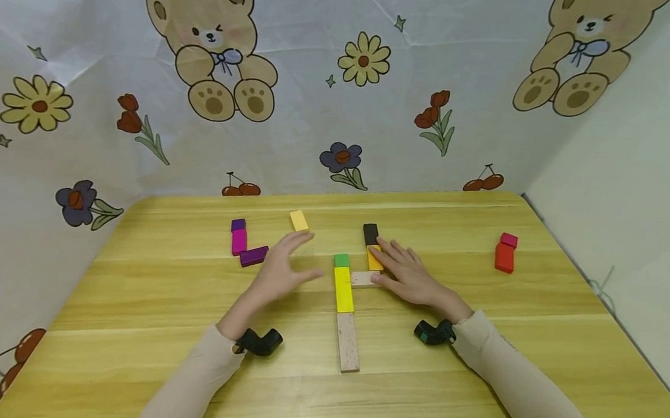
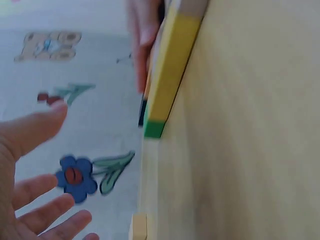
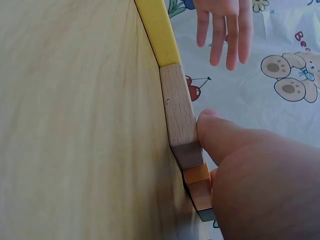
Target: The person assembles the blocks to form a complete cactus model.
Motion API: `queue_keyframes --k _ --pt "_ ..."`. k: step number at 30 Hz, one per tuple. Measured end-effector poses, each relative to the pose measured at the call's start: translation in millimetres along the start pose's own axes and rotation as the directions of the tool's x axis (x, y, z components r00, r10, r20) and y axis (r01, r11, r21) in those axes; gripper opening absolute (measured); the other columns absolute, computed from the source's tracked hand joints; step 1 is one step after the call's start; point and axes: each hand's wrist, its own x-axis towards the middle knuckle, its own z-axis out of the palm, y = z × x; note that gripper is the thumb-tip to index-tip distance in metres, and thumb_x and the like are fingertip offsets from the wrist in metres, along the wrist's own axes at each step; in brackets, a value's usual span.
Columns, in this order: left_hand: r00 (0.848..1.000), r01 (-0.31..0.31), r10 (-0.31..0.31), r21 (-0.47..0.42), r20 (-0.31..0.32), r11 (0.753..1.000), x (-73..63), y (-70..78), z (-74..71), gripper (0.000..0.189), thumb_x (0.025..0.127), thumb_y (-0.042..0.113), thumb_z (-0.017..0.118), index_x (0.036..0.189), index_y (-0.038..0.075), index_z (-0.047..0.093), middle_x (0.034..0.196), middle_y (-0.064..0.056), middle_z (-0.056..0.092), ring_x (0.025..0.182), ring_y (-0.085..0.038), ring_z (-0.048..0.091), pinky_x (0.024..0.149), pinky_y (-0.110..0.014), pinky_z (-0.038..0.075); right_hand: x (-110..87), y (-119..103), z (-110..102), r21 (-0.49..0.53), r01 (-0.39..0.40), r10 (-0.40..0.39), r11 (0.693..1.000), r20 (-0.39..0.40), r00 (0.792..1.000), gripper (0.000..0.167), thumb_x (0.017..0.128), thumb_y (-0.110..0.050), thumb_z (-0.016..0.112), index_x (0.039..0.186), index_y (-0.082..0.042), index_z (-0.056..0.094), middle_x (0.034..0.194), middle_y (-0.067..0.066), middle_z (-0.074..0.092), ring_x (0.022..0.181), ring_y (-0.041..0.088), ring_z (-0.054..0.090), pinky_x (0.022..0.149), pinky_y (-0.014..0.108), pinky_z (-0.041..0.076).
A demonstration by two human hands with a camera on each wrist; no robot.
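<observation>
My right hand (image 1: 411,279) rests over the right side of a flat block layout. Its fingers touch the orange block (image 1: 375,259) below a black block (image 1: 370,233), and its thumb lies at the end of a short plain wooden block (image 3: 179,110). That wooden block meets the side of a yellow block (image 1: 344,290), which has a green block (image 1: 341,260) at its far end and a long plain wooden block (image 1: 347,342) at its near end. Held apart from the layout, my left hand (image 1: 279,266) has its fingers spread and nothing in it.
Left of the layout lie a dark purple block (image 1: 239,225), a magenta block (image 1: 239,242) and a purple block (image 1: 254,256). A pale yellow block (image 1: 298,220) lies farther back. On the right are a pink block (image 1: 508,240) and a red block (image 1: 504,258).
</observation>
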Motion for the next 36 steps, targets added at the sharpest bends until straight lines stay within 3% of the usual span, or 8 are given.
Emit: queue_keyframes --k 3,5,8,13,19,23,36 --pt "0.992 0.081 -0.091 -0.112 -0.091 0.99 14.6 -12.5 -10.8 0.07 0.08 0.018 0.081 0.141 0.005 0.05 0.146 -0.014 0.048 0.133 -0.033 0.046 0.112 -0.051 0.037 1.3 0.0 1.3 0.0 0.004 -0.004 1.0 0.002 1.0 0.066 0.1 -0.04 0.052 0.156 -0.014 0.027 0.164 0.013 0.015 0.149 0.044 0.01 0.115 0.068 0.003" --pt "0.982 0.133 -0.154 -0.177 -0.108 0.975 23.1 -19.7 -15.5 0.069 0.082 0.013 0.079 0.142 0.004 0.049 0.146 -0.015 0.048 0.13 -0.033 0.048 0.11 -0.049 0.039 1.6 0.9 2.3 0.0 0.008 -0.008 1.0 0.0 1.0 0.066 0.1 -0.04 0.051 0.156 -0.014 0.027 0.164 0.013 0.015 0.149 0.044 0.011 0.115 0.068 0.003" --pt "0.97 0.193 -0.221 -0.227 -0.102 0.955 34.2 -29.1 -18.3 0.07 0.083 0.011 0.078 0.145 0.006 0.045 0.148 -0.015 0.046 0.13 -0.034 0.049 0.11 -0.049 0.04 1.3 0.9 2.2 0.003 0.011 -0.011 1.0 -0.004 1.0 0.066 0.1 -0.04 0.052 0.155 -0.013 0.027 0.164 0.014 0.016 0.149 0.045 0.011 0.115 0.068 0.003" --pt "0.952 0.275 -0.298 -0.22 -0.075 0.936 51.2 -40.7 -17.1 0.077 0.083 0.013 0.079 0.149 0.01 0.039 0.152 -0.014 0.04 0.132 -0.034 0.048 0.106 -0.049 0.044 0.5 0.3 0.9 0.008 0.005 -0.005 1.0 -0.002 1.0 0.066 0.1 -0.039 0.052 0.156 -0.014 0.027 0.164 0.013 0.015 0.149 0.044 0.011 0.115 0.067 0.003" --pt "0.914 0.38 -0.403 -0.264 -0.037 0.886 66.7 -48.2 -13.7 0.083 0.083 0.011 0.078 0.152 0.011 0.033 0.152 -0.016 0.035 0.133 -0.034 0.045 0.103 -0.048 0.046 0.0 -0.5 1.2 0.017 0.017 -0.017 1.0 -0.006 1.0 0.065 0.1 -0.037 0.053 0.155 -0.013 0.028 0.163 0.015 0.017 0.149 0.045 0.011 0.115 0.069 0.003" --pt "0.9 0.409 -0.434 -0.276 -0.036 0.87 74.6 -52.6 -11.1 0.083 0.083 0.009 0.077 0.153 0.01 0.032 0.149 -0.016 0.038 0.131 -0.033 0.045 0.102 -0.046 0.047 -0.5 -1.7 0.9 0.017 0.013 -0.013 1.0 -0.005 1.0 0.065 0.1 -0.037 0.053 0.155 -0.013 0.028 0.164 0.014 0.016 0.149 0.045 0.011 0.115 0.068 0.003" --pt "0.885 0.443 -0.464 -0.265 -0.019 0.856 86.5 -54.4 -7.3 0.078 0.083 0.001 0.075 0.15 0.002 0.035 0.142 -0.018 0.043 0.127 -0.032 0.046 0.104 -0.041 0.044 -0.5 0.0 0.5 0.016 0.011 -0.011 1.0 -0.008 1.0 0.066 0.1 -0.038 0.053 0.156 -0.014 0.028 0.164 0.014 0.016 0.149 0.045 0.011 0.115 0.068 0.003"
